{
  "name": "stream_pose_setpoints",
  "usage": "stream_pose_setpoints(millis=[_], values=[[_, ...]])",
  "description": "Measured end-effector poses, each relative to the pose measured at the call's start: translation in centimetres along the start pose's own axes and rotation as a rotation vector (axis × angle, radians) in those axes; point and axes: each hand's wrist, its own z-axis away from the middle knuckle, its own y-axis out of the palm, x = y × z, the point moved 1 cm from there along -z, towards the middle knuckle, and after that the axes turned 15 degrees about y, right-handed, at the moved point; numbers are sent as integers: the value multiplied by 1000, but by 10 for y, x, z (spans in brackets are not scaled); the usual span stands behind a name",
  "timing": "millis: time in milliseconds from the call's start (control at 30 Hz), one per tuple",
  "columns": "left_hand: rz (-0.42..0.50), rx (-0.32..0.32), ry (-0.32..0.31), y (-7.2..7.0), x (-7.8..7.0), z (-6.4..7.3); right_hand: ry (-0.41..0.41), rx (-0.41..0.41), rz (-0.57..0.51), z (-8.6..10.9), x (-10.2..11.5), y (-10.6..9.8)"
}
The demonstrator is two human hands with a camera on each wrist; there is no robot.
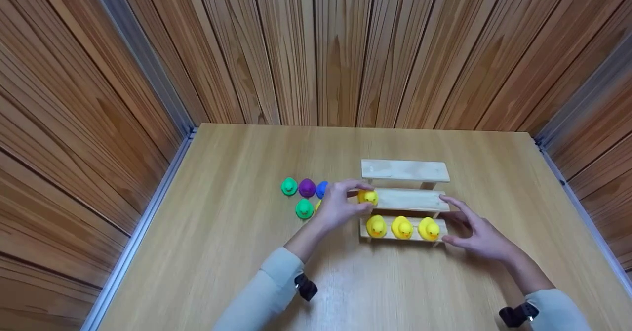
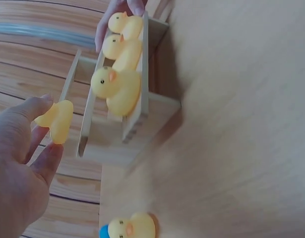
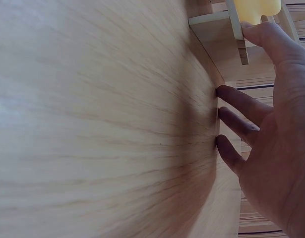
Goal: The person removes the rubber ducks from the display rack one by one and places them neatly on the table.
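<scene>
A small wooden three-step stand (image 1: 412,200) has three yellow rubber ducks (image 1: 402,227) lined up on its lowest step. My left hand (image 1: 339,208) pinches another yellow rubber duck (image 1: 368,197) between thumb and fingers at the left end of the middle step. In the left wrist view this pinched duck (image 2: 62,121) appears beside the step's end. At the stand's right end, my right hand (image 1: 476,234) is spread, its thumb against the lowest step and index finger at the middle step. Its other fingers reach down by the table in the right wrist view.
Left of the stand, several ducks lie on the table (image 1: 217,252): green (image 1: 289,186), purple (image 1: 307,188), blue (image 1: 322,189) and a second green one (image 1: 304,209). A yellow duck (image 2: 130,227) there is partly hidden behind my left hand in the head view. Wood-panelled walls (image 1: 340,49) surround the table.
</scene>
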Motion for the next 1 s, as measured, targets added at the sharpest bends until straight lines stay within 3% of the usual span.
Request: stream_pose_setpoints(millis=[267,467,767,1000], values=[[-50,7,15,-20,9,16,-9,-16,29,1,0,0],[-28,-4,24,-36,17,27,-8,16,-20,0,0,0],[-2,-54,-11,-60,34,41,3,-22,39,0,-1,-1],[39,-109,-55,-75,43,51,0,-15,-1,0,-2,1]])
